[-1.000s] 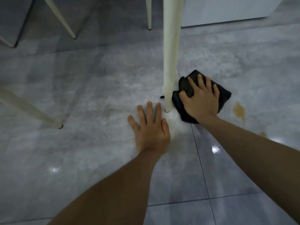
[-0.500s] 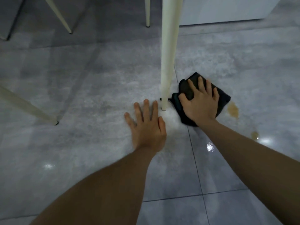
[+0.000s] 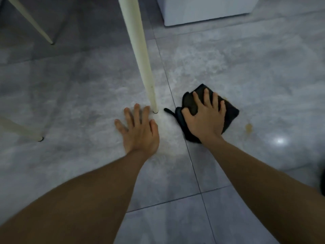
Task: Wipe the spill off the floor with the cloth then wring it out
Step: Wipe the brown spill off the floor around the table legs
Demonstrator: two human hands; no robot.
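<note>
A folded black cloth point(image 3: 230, 112) lies flat on the grey tiled floor point(image 3: 263, 76). My right hand point(image 3: 205, 118) presses down on it, fingers spread over its top. A small brown spill spot point(image 3: 248, 127) shows on the tile just right of the cloth. My left hand point(image 3: 139, 131) rests flat on the floor, fingers apart, its fingertips close to the foot of a cream table leg point(image 3: 140, 53). The cloth sits to the right of that leg, apart from it.
More cream furniture legs stand at the upper left point(image 3: 29, 20) and at the left edge point(image 3: 19, 131). A white cabinet base point(image 3: 207, 9) stands at the back right. A bright light reflection point(image 3: 279, 140) lies on the tile right of the cloth.
My right hand has slid the cloth to the right, away from the table leg, over the larger brown stain. My left hand stays planted on the floor.
</note>
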